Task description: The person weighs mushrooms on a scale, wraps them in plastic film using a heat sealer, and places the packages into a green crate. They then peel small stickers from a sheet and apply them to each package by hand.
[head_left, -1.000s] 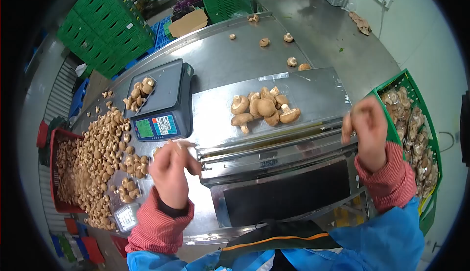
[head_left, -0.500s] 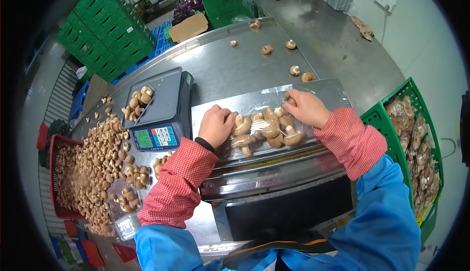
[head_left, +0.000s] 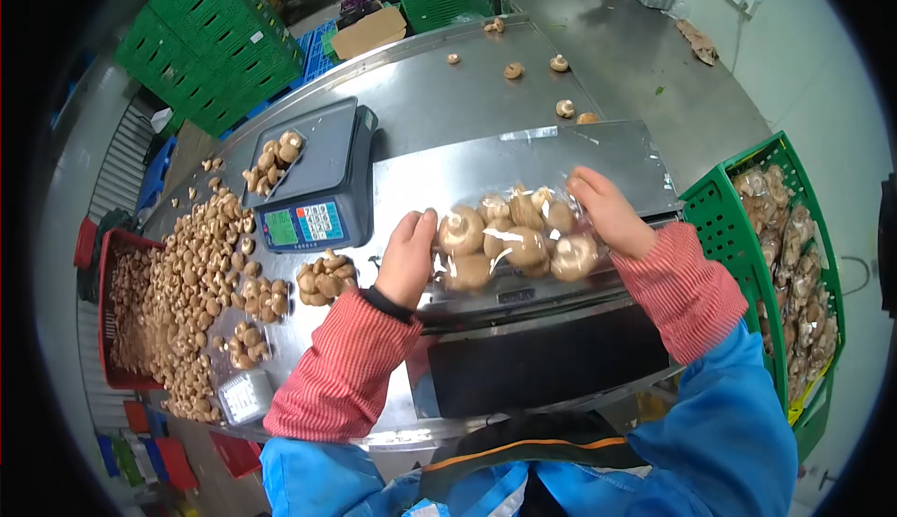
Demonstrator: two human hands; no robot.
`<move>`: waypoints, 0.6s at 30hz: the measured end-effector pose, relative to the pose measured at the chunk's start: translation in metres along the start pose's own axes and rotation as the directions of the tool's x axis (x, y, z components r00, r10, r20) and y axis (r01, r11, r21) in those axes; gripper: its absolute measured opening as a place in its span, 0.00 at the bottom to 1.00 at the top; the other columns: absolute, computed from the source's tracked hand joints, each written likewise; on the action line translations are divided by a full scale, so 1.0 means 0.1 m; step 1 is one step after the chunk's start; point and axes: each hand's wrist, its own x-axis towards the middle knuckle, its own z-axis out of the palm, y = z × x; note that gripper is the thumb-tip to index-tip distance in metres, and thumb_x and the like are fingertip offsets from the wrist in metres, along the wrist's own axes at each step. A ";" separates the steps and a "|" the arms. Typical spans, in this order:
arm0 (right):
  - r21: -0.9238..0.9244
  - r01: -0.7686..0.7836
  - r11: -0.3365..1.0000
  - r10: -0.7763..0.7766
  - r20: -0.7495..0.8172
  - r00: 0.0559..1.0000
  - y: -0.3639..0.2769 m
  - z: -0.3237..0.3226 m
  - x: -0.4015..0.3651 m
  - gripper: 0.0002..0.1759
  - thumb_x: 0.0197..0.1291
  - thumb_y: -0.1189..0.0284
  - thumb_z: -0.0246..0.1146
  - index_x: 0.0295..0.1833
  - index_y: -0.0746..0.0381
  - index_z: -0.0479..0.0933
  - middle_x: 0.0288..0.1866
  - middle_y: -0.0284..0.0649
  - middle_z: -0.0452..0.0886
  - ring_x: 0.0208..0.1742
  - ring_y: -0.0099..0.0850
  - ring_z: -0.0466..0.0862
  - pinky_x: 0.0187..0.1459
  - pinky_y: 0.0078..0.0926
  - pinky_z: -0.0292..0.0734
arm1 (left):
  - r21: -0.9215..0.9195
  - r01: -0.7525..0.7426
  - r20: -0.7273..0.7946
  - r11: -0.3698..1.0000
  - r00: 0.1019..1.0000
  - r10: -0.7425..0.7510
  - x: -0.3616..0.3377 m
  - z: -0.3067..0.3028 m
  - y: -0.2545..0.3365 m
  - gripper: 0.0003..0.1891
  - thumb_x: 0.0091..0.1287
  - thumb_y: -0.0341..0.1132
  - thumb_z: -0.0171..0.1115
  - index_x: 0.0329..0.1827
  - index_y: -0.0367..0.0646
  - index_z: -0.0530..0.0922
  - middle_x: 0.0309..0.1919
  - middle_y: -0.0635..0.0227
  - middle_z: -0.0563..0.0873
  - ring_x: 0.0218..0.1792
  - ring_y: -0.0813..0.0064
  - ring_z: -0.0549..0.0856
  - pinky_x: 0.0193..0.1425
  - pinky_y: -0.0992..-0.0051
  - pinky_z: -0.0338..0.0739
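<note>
Between my hands is a clear film-wrapped pack of brown mushrooms (head_left: 509, 241), lifted over the metal wrapping machine (head_left: 448, 176). My left hand (head_left: 406, 257) grips the pack's left end, thumb upward. At its right end, my right hand (head_left: 609, 213) holds the pack with fingers bent round the edge. Light glints off the film. Left of the machine stands a scale (head_left: 322, 157) bearing a tray of mushrooms (head_left: 274, 162). Another group of mushrooms (head_left: 325, 277) lies just below the scale.
A large mushroom pile (head_left: 201, 283) spreads at the left beside a red basket (head_left: 107, 330). At the right, a green crate (head_left: 733, 227) holds wrapped packs. Loose mushrooms (head_left: 513, 70) dot the metal table (head_left: 420, 97). Green crates (head_left: 201, 41) are stacked at the back left.
The pack has been raised off the machine toward me, its film now drawn round the mushrooms. Both hands have moved with it, and the view has shifted slightly.
</note>
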 end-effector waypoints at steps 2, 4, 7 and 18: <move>0.011 -0.083 0.996 0.083 0.028 0.996 -0.33 0.03 -0.46 0.10 0.70 0.68 0.50 0.41 0.64 0.69 0.31 0.32 0.70 0.33 0.23 0.69 0.35 0.24 0.68 | -0.047 0.106 0.040 0.993 0.994 -0.104 -0.49 -0.04 0.10 0.13 0.74 0.40 0.49 0.39 0.36 0.73 0.26 0.72 0.73 0.27 0.83 0.71 0.31 0.79 0.67; -0.049 -0.139 0.989 0.141 0.047 0.989 -0.43 0.11 -0.96 0.09 0.71 0.70 0.49 0.42 0.65 0.67 0.30 0.36 0.70 0.31 0.24 0.69 0.34 0.27 0.68 | 0.058 0.048 0.064 0.997 0.997 -0.052 -0.91 -0.11 -0.19 0.10 0.74 0.36 0.49 0.39 0.38 0.72 0.26 0.71 0.73 0.28 0.82 0.70 0.32 0.78 0.68; -0.113 -0.157 0.981 0.167 0.080 0.983 -0.21 0.20 -1.49 0.07 0.70 0.72 0.50 0.43 0.65 0.67 0.27 0.41 0.70 0.26 0.30 0.72 0.32 0.30 0.70 | -0.118 0.204 0.028 0.972 0.979 -0.202 -1.41 0.01 -0.52 0.08 0.74 0.32 0.49 0.38 0.38 0.71 0.27 0.67 0.72 0.31 0.78 0.72 0.37 0.76 0.70; 0.183 -0.356 0.916 0.385 -0.158 0.910 0.45 -0.19 -1.87 0.07 0.63 0.71 0.61 0.40 0.65 0.75 0.28 0.31 0.76 0.28 0.20 0.75 0.31 0.20 0.69 | 0.222 0.079 -0.123 0.972 0.991 -0.052 -1.66 -0.01 -1.25 0.08 0.71 0.34 0.57 0.44 0.38 0.74 0.24 0.65 0.81 0.25 0.81 0.80 0.28 0.78 0.73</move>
